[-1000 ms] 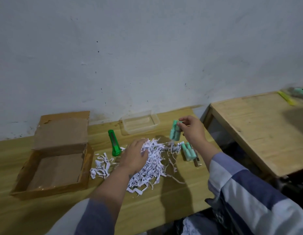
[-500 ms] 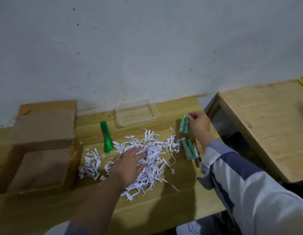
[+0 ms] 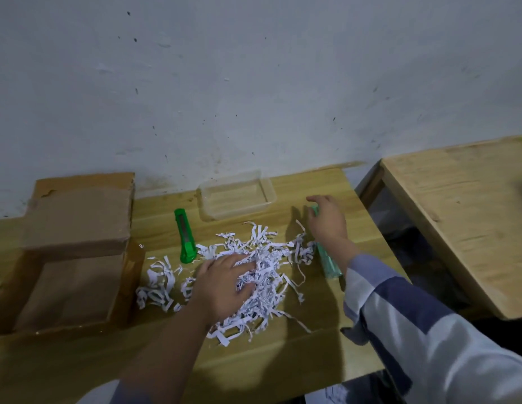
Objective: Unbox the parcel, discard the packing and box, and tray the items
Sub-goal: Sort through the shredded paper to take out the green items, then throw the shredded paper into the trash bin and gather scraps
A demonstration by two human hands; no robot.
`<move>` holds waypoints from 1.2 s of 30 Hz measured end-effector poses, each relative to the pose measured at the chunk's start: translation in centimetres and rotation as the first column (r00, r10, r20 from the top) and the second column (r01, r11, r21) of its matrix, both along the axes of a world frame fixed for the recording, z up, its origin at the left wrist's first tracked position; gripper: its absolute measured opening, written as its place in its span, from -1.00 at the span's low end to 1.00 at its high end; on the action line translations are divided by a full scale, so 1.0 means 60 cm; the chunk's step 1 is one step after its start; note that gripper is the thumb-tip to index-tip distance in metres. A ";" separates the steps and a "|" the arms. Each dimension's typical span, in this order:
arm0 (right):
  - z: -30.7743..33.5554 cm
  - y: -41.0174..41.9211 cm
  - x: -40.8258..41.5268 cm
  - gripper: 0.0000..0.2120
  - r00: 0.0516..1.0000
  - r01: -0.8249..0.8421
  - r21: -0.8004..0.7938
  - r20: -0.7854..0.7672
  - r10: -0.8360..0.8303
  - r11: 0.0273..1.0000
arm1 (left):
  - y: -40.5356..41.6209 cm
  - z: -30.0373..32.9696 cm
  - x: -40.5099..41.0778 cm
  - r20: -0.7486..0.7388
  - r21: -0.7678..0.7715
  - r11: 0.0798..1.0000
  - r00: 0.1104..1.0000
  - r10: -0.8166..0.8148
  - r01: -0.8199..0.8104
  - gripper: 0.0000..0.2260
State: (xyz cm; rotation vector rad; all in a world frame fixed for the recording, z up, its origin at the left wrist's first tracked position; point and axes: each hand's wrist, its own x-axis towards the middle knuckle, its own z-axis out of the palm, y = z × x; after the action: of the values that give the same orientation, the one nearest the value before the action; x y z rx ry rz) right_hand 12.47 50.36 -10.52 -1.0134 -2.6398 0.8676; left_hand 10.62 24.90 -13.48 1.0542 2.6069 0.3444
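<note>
A heap of white shredded paper [image 3: 268, 258] lies mid-table. My left hand [image 3: 224, 284] rests palm down on its left side with fingers spread, gripping nothing. My right hand [image 3: 326, 220] is low over the table behind the heap, its fingers closed over a teal tube [image 3: 314, 210] that barely shows. More teal tubes [image 3: 329, 262] lie beside my right wrist, partly hidden by the sleeve. The clear plastic tray [image 3: 233, 196] stands empty near the wall, left of my right hand. The open cardboard box [image 3: 64, 258] sits at the left with its flap up.
A green utility knife [image 3: 185, 236] lies between the box and the tray. A second wooden table [image 3: 458, 214] stands to the right across a gap. The wall runs right behind the table [image 3: 254, 360].
My right hand has lowered with the teal tube from above the table to near its surface by the tray. My left hand has flattened onto the paper heap. The camera has shifted.
</note>
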 end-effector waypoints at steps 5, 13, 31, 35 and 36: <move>0.009 -0.084 0.020 -0.65 0.936 -0.350 0.016 0.047 0.349 0.937 | -0.020 0.027 -0.021 -0.059 0.135 0.989 0.996 0.065 -0.056 -0.46; -0.036 -0.156 0.065 -0.42 0.853 -0.427 -0.101 0.283 0.438 0.898 | -0.114 -0.007 -0.025 0.103 -0.084 0.935 0.930 0.353 -0.346 -0.17; -0.067 -0.174 0.055 0.13 0.668 -0.730 0.005 0.214 0.712 0.684 | -0.106 -0.030 -0.035 -0.027 -0.049 0.998 0.999 -0.039 0.038 0.15; -0.092 -0.181 0.043 -0.09 0.699 -0.713 0.030 0.100 0.708 0.700 | -0.095 -0.035 -0.053 0.030 0.063 0.998 1.000 0.006 -0.008 0.08; -0.101 -0.186 0.049 -0.18 0.722 -0.691 0.042 0.026 0.691 0.721 | -0.094 -0.035 -0.050 0.059 0.114 0.993 0.998 0.031 -0.038 0.02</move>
State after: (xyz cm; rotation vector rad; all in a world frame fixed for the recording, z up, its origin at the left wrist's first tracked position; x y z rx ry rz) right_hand 15.39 39.21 -16.56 0.0497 -3.0499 0.8979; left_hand 7.65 19.29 -15.58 1.0213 2.5837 0.5300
